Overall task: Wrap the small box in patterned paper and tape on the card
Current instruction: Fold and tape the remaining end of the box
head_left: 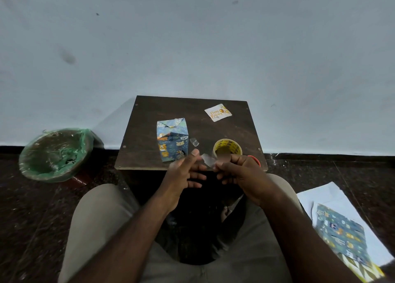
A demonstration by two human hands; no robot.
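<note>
The small box, wrapped in blue paper with animal prints, lies on the dark wooden stool top. A white birthday card lies at the stool's back right. A roll of clear tape with a yellow core stands near the front right. Just in front of the stool edge, my right hand pinches one end of a short clear tape strip. My left hand touches the strip's other end with thumb and fingertips, the other fingers loosely spread. A second small tape piece sits between box and roll.
A bin lined with green plastic stands on the floor at left. Leftover patterned paper on a white sheet lies on the floor at right. A wall rises right behind the stool. My knees flank the stool.
</note>
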